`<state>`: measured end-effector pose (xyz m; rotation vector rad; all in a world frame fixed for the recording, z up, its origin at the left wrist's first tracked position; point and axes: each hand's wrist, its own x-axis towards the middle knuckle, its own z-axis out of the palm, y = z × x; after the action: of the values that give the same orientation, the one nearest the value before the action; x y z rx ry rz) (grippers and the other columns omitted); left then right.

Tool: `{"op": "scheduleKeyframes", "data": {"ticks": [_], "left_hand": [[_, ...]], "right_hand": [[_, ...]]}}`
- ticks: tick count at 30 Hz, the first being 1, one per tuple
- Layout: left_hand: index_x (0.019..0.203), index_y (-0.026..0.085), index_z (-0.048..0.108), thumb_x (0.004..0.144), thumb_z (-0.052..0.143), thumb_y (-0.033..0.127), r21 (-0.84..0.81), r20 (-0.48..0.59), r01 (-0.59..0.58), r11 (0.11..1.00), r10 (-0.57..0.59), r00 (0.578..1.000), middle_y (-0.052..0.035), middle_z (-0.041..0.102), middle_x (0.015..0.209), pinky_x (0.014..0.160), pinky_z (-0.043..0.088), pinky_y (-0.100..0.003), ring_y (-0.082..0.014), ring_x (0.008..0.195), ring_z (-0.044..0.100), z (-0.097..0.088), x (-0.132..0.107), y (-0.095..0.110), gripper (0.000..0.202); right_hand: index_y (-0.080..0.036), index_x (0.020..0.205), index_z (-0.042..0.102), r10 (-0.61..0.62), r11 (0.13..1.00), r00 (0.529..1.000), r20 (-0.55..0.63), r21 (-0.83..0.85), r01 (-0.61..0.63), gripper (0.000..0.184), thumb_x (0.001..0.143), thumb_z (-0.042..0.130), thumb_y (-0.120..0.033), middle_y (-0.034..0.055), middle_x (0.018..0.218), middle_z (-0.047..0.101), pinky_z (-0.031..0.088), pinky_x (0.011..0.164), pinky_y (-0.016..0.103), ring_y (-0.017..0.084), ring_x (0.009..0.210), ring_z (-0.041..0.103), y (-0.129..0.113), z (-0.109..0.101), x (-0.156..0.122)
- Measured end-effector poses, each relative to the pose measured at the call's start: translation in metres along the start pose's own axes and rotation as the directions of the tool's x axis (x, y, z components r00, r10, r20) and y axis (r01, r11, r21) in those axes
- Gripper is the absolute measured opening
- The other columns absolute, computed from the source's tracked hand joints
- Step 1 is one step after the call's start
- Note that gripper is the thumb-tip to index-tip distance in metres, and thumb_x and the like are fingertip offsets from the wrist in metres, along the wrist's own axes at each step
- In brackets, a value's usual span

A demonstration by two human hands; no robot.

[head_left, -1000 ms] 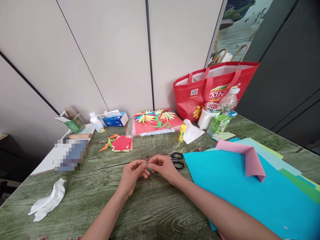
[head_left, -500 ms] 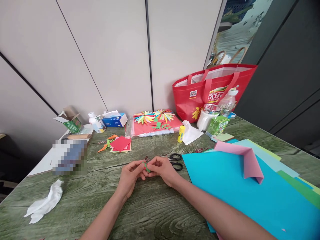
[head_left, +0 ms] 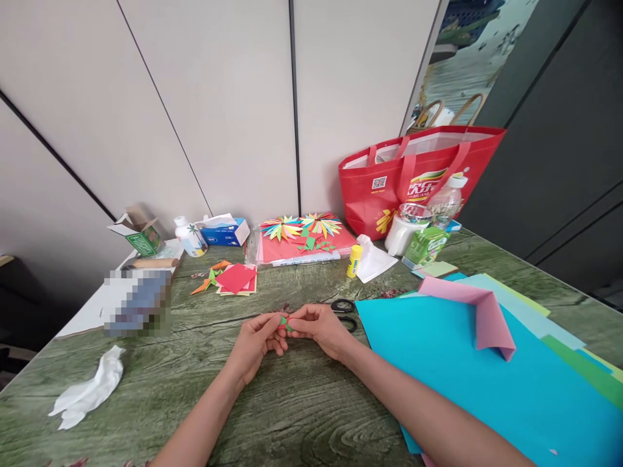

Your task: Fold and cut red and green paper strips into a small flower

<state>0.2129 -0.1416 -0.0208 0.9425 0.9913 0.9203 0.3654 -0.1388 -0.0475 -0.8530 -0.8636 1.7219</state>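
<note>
Both my hands meet over the middle of the green wood-grain table (head_left: 292, 415). My left hand (head_left: 256, 344) and my right hand (head_left: 318, 327) pinch a small folded piece of green and red paper (head_left: 284, 322) between their fingertips, just above the tabletop. Black-handled scissors (head_left: 346, 312) lie right behind my right hand. A large blue paper sheet (head_left: 467, 370) lies under my right forearm, with a bent pink sheet (head_left: 479, 311) on it.
At the back stand a red shopping bag (head_left: 389, 188), a yellow glue stick (head_left: 355, 261), colourful paper stars on a red pad (head_left: 296, 235), a tissue box (head_left: 224, 231) and a small bottle (head_left: 189, 237). Red paper squares (head_left: 236, 279) lie mid-left, a crumpled tissue (head_left: 90, 392) at near left.
The fingers of both hands have shifted slightly on the small paper piece; the hands stay in the same spot. The head camera has wobbled a little.
</note>
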Motion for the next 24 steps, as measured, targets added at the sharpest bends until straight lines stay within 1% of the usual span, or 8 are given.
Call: {"op": "scheduleKeyframes", "data": {"ticks": [5,7,11,13,15,17,21,24], "left_hand": [[0.084,0.010,0.068,0.064,0.069,0.033,0.036,-0.025,-0.029,0.999,0.030,0.999,-0.0016,0.060,0.054,0.038,0.041,-0.019,-0.0098,0.042,0.054,0.0034,-0.0016,-0.0004,0.030],[0.083,0.010,0.068,0.063,0.070,0.033,0.047,-0.043,-0.041,0.998,0.043,0.998,-0.0018,0.061,0.054,0.038,0.041,-0.020,-0.0100,0.042,0.054,0.0044,-0.0023,-0.0002,0.031],[0.083,0.010,0.068,0.062,0.070,0.032,0.062,-0.084,-0.061,0.996,0.066,0.994,-0.0017,0.061,0.053,0.038,0.040,-0.019,-0.0098,0.042,0.053,0.0046,-0.0023,0.0000,0.031],[0.083,0.010,0.067,0.064,0.068,0.033,0.076,-0.076,-0.065,0.995,0.071,0.995,-0.0011,0.060,0.052,0.037,0.039,-0.019,-0.0093,0.041,0.052,0.0040,-0.0019,-0.0003,0.030],[0.082,0.011,0.066,0.066,0.067,0.034,0.116,-0.045,-0.077,0.990,0.083,0.996,-0.0005,0.059,0.053,0.036,0.040,-0.019,-0.0095,0.040,0.052,0.0033,-0.0013,-0.0009,0.028],[0.082,0.012,0.065,0.066,0.066,0.036,0.172,-0.028,-0.100,0.980,0.107,0.994,0.0002,0.059,0.053,0.036,0.042,-0.020,-0.0106,0.040,0.053,0.0027,-0.0007,-0.0018,0.028],[0.075,0.012,0.062,0.067,0.064,0.038,0.222,-0.038,-0.129,0.966,0.141,0.989,0.0011,0.057,0.051,0.035,0.042,-0.020,-0.0104,0.038,0.053,0.0027,-0.0004,-0.0026,0.027],[0.084,0.013,0.061,0.068,0.063,0.037,0.196,-0.017,-0.123,0.973,0.129,0.991,0.0019,0.056,0.054,0.033,0.040,-0.019,-0.0098,0.037,0.052,0.0031,-0.0010,-0.0015,0.029]], "right_hand": [[-0.012,0.060,0.062,-0.021,0.997,0.999,-0.042,-0.076,0.017,0.026,0.051,0.078,-0.032,0.0006,0.054,0.064,0.041,0.050,0.021,0.009,0.049,0.054,-0.0002,0.0042,-0.0003],[-0.013,0.058,0.060,-0.046,0.996,0.998,-0.047,-0.083,0.042,0.027,0.052,0.077,-0.033,-0.0001,0.052,0.063,0.039,0.048,0.021,0.008,0.048,0.052,-0.0005,0.0062,-0.0011],[-0.013,0.062,0.060,-0.063,0.997,0.998,0.012,-0.044,0.064,0.029,0.053,0.076,-0.035,-0.0001,0.058,0.064,0.042,0.054,0.022,0.008,0.051,0.053,-0.0005,0.0076,-0.0021],[-0.013,0.064,0.061,-0.056,0.997,0.998,0.029,-0.054,0.058,0.030,0.053,0.076,-0.036,0.0000,0.059,0.064,0.043,0.055,0.023,0.008,0.052,0.054,-0.0002,0.0073,-0.0019],[-0.013,0.066,0.061,-0.065,0.994,0.998,0.010,-0.091,0.065,0.031,0.054,0.075,-0.037,-0.0003,0.057,0.063,0.042,0.053,0.022,0.009,0.052,0.054,0.0002,0.0071,-0.0016],[-0.013,0.068,0.061,-0.104,0.985,0.994,-0.017,-0.140,0.101,0.031,0.056,0.073,-0.039,-0.0007,0.056,0.062,0.042,0.050,0.022,0.010,0.052,0.055,0.0008,0.0071,-0.0015],[-0.014,0.067,0.061,-0.182,0.959,0.983,-0.019,-0.224,0.173,0.028,0.060,0.070,-0.040,-0.0004,0.058,0.063,0.046,0.052,0.024,0.010,0.051,0.055,0.0023,0.0081,-0.0021],[-0.015,0.074,0.063,-0.203,0.954,0.977,-0.063,-0.240,0.182,0.026,0.062,0.070,-0.037,0.0002,0.061,0.064,0.048,0.054,0.025,0.011,0.052,0.057,0.0028,0.0086,-0.0024]]}}
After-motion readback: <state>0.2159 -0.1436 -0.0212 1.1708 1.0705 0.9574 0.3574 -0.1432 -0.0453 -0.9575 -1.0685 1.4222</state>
